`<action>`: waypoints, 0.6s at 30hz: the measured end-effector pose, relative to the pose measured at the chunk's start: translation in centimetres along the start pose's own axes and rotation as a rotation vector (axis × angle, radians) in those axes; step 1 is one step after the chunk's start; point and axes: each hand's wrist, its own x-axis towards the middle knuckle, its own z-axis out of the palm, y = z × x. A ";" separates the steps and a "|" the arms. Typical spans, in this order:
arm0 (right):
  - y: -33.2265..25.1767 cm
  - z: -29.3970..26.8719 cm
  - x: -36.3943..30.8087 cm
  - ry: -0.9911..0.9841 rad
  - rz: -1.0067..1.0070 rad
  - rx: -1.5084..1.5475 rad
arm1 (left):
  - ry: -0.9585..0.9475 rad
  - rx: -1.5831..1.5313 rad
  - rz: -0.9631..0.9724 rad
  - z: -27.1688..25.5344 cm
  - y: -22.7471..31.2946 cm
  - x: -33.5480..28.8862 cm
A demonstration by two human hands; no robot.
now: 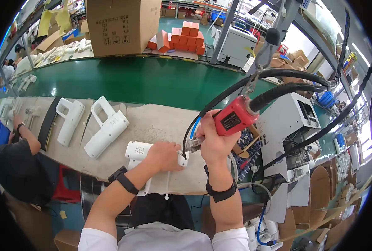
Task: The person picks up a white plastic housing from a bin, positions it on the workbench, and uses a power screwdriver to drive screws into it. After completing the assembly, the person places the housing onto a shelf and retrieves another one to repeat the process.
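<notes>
My right hand (216, 140) is wrapped round a red electric screwdriver (233, 118), which hangs by a metal hook and has a thick black cable. Its lower end points down and left at one end of a white gun-shaped plastic housing (136, 150); whether the tip touches a screw cannot be made out. Closed over that housing, my left hand (166, 155) presses it onto the beige-covered bench (152, 113) and hides its middle. Two similar white housings lie to the left: a nearer one (107, 127) and a farther one (71, 121).
Beyond the bench runs a green conveyor belt (152, 79), with a large cardboard box (119, 29) and stacked orange boxes (188, 37) behind it. A white machine (284, 121) and a tray of small parts (249, 144) stand at right. A co-worker's arm (29, 136) reaches in at left.
</notes>
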 end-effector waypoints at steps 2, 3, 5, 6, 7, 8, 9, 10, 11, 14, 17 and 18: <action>2.2 0.0 -0.1 -0.013 -0.048 -0.090 | 0.017 -0.027 -0.004 0.6 -0.2 0.2; 3.2 0.0 -0.3 -0.020 -0.097 -0.182 | 0.032 -0.050 -0.002 0.8 -0.3 0.2; 3.6 0.1 -0.5 -0.033 -0.092 -0.188 | 0.004 -0.075 -0.010 0.4 -0.2 0.0; 3.7 0.1 -0.6 -0.049 -0.090 -0.191 | -0.020 -0.097 -0.019 0.1 -0.1 -0.1; 3.8 0.1 -0.7 -0.046 -0.123 -0.194 | -0.015 -0.095 -0.015 0.2 -0.1 -0.1; 3.9 0.0 -0.6 -0.044 -0.130 -0.193 | -0.006 -0.096 -0.009 0.5 -0.3 -0.1; 4.0 -0.2 -0.6 -0.031 -0.176 -0.191 | 0.003 -0.098 -0.001 0.6 -0.3 -0.1; 3.9 -0.4 -0.6 -0.019 -0.223 -0.189 | 0.007 -0.095 0.006 0.5 -0.1 0.1; 3.0 -0.3 -0.6 -0.018 -0.225 -0.186 | 0.034 -0.089 -0.007 0.4 -0.2 0.1; -1.7 -0.4 -0.9 0.001 -0.180 -0.114 | 0.061 -0.058 0.002 -0.1 -0.2 0.2; -4.1 0.0 -1.3 -0.019 -0.096 -0.002 | 0.074 -0.005 0.062 0.5 -0.8 0.7; -4.0 0.0 -1.4 -0.020 -0.103 -0.005 | 0.082 0.022 0.099 0.7 -0.9 1.0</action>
